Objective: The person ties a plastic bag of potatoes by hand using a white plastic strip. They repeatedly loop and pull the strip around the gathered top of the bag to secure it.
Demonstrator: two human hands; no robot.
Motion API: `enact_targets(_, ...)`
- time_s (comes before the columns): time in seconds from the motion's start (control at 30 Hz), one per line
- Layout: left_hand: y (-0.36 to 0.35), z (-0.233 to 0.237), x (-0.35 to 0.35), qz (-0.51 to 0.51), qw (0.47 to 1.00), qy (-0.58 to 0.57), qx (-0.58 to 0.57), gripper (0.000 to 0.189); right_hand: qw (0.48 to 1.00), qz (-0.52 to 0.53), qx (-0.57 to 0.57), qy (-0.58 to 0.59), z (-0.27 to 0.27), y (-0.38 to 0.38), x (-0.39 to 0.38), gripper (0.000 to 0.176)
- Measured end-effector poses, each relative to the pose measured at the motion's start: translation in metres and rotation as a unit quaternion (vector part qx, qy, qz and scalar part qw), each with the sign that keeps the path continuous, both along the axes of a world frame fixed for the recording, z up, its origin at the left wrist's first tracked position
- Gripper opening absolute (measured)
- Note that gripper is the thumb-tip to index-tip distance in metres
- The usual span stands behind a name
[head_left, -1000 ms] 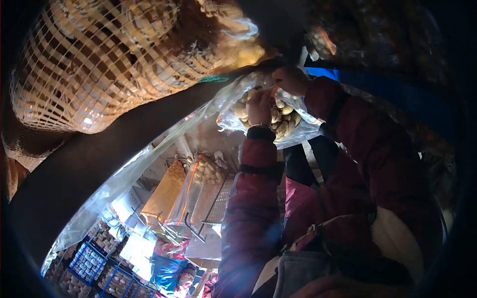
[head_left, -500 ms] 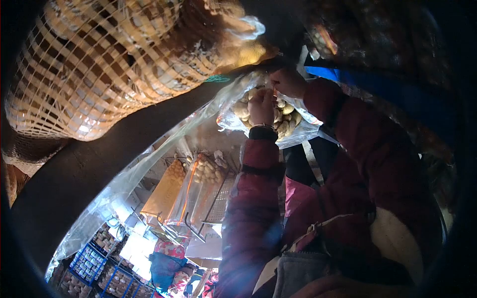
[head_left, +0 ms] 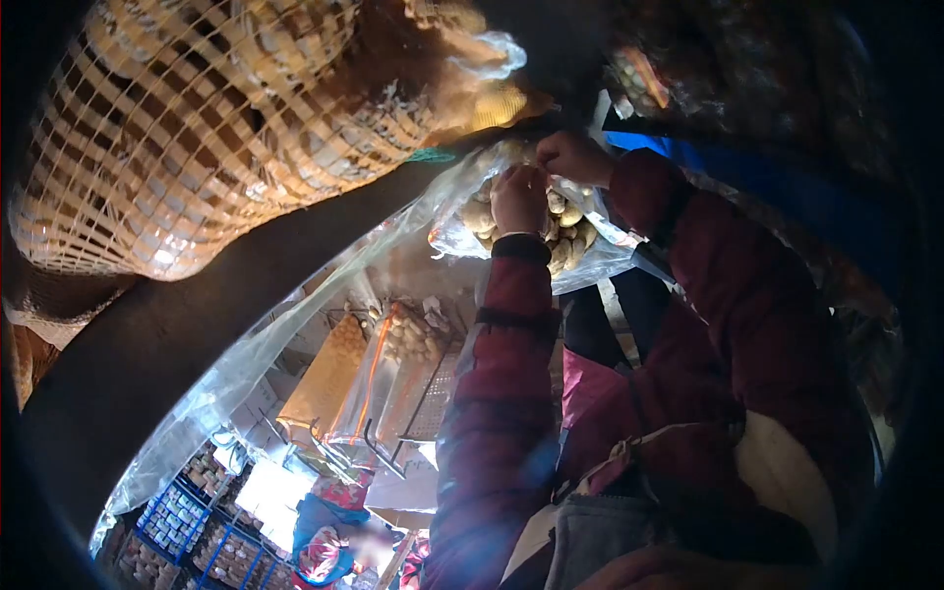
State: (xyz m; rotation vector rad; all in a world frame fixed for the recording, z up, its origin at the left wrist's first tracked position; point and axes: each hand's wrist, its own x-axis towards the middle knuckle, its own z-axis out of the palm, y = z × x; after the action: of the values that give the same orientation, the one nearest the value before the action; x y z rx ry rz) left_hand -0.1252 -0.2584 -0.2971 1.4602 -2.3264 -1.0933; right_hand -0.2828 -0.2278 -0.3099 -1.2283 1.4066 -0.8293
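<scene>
My left hand (head_left: 519,201) is closed, its fingers curled down over a clear plastic bag (head_left: 602,267) of pale brown mushrooms (head_left: 565,241). Just beyond it on the right, my right hand (head_left: 574,159) is also closed, thumb and fingers pinched together. The two sets of fingertips almost meet above the mushrooms. Whatever is between them is too small or hidden to name. Both hands come out of dark red sleeves.
A large open-weave basket (head_left: 187,138) hangs close at upper left, beside a dark beam (head_left: 118,344). Plastic sheeting (head_left: 197,413) runs along it. Lower left are filled bags on a rack (head_left: 383,364), blue crates (head_left: 172,521) and another person (head_left: 320,541). A blue sheet (head_left: 747,187) lies right.
My left hand has shifted slightly upward over the bag, and its fingers have turned in toward my right hand. My right hand has changed its angle a little. The person in the background has moved.
</scene>
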Motion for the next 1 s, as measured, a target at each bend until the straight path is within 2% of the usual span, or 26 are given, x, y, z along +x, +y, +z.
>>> enact_targets(0.03, 0.000, -0.003, 0.001, -0.026, 0.999, -0.008, -0.042, 0.015, 1.000, 0.003, 0.009, 0.006, 0.004, 0.000, 0.000, 0.010)
enact_targets(0.17, 0.004, 0.007, 0.003, -0.004, 0.998, -0.060, -0.005, 0.017, 0.998, -0.017, 0.055, -0.013, 0.014, 0.002, 0.002, 0.013)
enact_targets(0.2, 0.003, 0.009, 0.008, -0.065, 0.992, -0.103, -0.037, 0.018, 0.998, -0.015, 0.055, -0.014, 0.019, 0.004, 0.001, 0.013)
enact_targets(0.23, 0.003, 0.011, 0.013, -0.124, 0.979, -0.145, -0.068, 0.019, 0.994, -0.101, 0.031, 0.028, 0.024, 0.008, 0.000, 0.014)
enact_targets(0.27, 0.007, 0.016, 0.023, -0.122, 0.979, -0.147, -0.066, 0.019, 0.980, -0.187, 0.008, 0.069, 0.028, 0.012, -0.001, 0.016)
enact_targets(0.33, 0.020, 0.045, 0.050, 0.001, 0.999, -0.038, 0.008, 0.017, 0.983, -0.173, 0.016, 0.065, 0.054, 0.017, 0.006, 0.019)
enact_targets(0.37, 0.025, 0.062, 0.061, 0.026, 0.999, 0.023, 0.026, 0.015, 0.985, -0.126, -0.072, 0.097, 0.062, 0.022, 0.016, 0.018)
enact_targets(0.4, 0.032, 0.081, 0.070, 0.032, 0.999, 0.019, 0.026, 0.015, 0.976, -0.079, -0.159, 0.127, 0.073, 0.029, 0.029, 0.018)
enact_targets(0.43, 0.040, 0.100, 0.079, 0.041, 0.996, 0.045, 0.063, 0.014, 0.989, -0.007, -0.142, 0.034, 0.115, 0.029, 0.043, 0.018)
enact_targets(0.47, 0.047, 0.116, 0.089, 0.051, 0.991, 0.071, 0.098, 0.012, 0.986, 0.100, -0.118, 0.062, 0.100, 0.038, 0.060, 0.018)
enact_targets(0.57, 0.066, 0.147, 0.123, 0.045, 0.988, 0.100, 0.108, 0.009, 0.980, 0.156, -0.104, 0.063, 0.116, 0.059, 0.090, 0.018)
enact_targets(0.6, 0.077, 0.150, 0.133, 0.054, 0.988, 0.095, 0.108, 0.009, 0.975, 0.208, -0.052, 0.048, 0.116, 0.064, 0.097, 0.017)
enact_targets(0.63, 0.089, 0.148, 0.143, 0.055, 0.985, 0.103, 0.127, 0.009, 0.965, 0.259, -0.001, 0.036, 0.117, 0.068, 0.102, 0.017)
enact_targets(0.67, 0.098, 0.143, 0.151, 0.056, 0.981, 0.113, 0.146, 0.010, 0.964, 0.265, -0.002, 0.034, 0.117, 0.072, 0.105, 0.017)
enact_targets(0.7, 0.105, 0.137, 0.155, 0.060, 0.981, 0.112, 0.146, 0.010, 0.974, 0.226, 0.007, 0.009, 0.117, 0.078, 0.107, 0.016)
enact_targets(0.73, 0.111, 0.130, 0.159, 0.164, 0.950, 0.143, 0.224, 0.017, 0.982, 0.187, 0.015, -0.014, 0.116, 0.082, 0.108, 0.015)
enact_targets(0.77, 0.116, 0.121, 0.161, 0.265, 0.901, 0.172, 0.298, 0.025, 0.984, 0.175, 0.022, 0.000, 0.109, 0.079, 0.106, 0.024)
enact_targets(0.8, 0.118, 0.108, 0.163, 0.268, 0.899, 0.174, 0.298, 0.025, 0.994, 0.104, 0.031, 0.029, 0.098, 0.079, 0.107, 0.022)
enact_targets(0.87, 0.113, 0.072, 0.158, 0.309, 0.921, 0.120, 0.204, 0.042, 0.985, 0.122, 0.009, 0.125, 0.090, 0.063, 0.099, 0.019)
enact_targets(0.93, 0.108, 0.048, 0.136, 0.353, 0.910, 0.067, 0.208, 0.049, 0.982, 0.112, -0.029, 0.152, 0.066, 0.056, 0.102, 0.017)
enact_targets(0.97, 0.105, 0.045, 0.132, 0.316, 0.925, 0.002, 0.210, 0.038, 0.977, 0.097, -0.068, 0.179, 0.055, 0.055, 0.104, 0.016)
enact_targets(1.0, 0.106, 0.031, 0.136, 0.319, 0.924, 0.005, 0.212, 0.038, 0.976, 0.102, -0.067, 0.181, 0.048, 0.054, 0.106, 0.016)
